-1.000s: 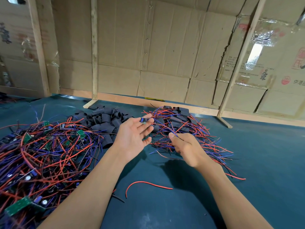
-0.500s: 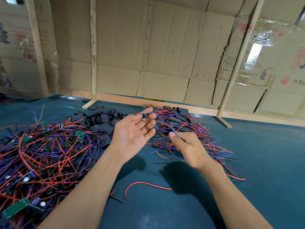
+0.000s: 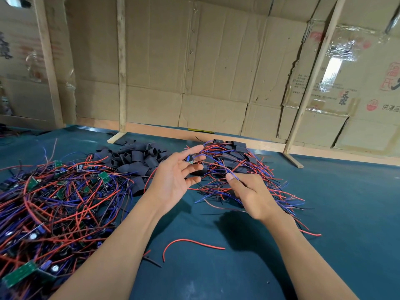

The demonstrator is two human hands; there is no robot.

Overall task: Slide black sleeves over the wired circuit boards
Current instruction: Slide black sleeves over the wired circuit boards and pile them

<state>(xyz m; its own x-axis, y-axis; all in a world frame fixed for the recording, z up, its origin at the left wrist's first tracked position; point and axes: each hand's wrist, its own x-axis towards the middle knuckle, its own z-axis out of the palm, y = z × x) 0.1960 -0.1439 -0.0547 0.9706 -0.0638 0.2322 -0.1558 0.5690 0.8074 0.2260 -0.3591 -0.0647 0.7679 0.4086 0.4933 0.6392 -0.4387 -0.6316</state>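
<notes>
Cardboard walls (image 3: 216,61); left hand (image 3: 175,180) pinches circuit board (image 3: 191,159), right hand (image 3: 251,193) its wires (image 3: 218,163).

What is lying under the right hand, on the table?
Under the right hand lie loose red and blue wires of the sleeved pile, on the blue table. What is directly beneath the palm is hidden.

Sleeve pile (image 3: 138,158) lies between bare boards (image 3: 54,204) left, sleeved boards (image 3: 236,159) right

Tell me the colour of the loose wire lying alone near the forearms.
Red wire, head view.
</notes>
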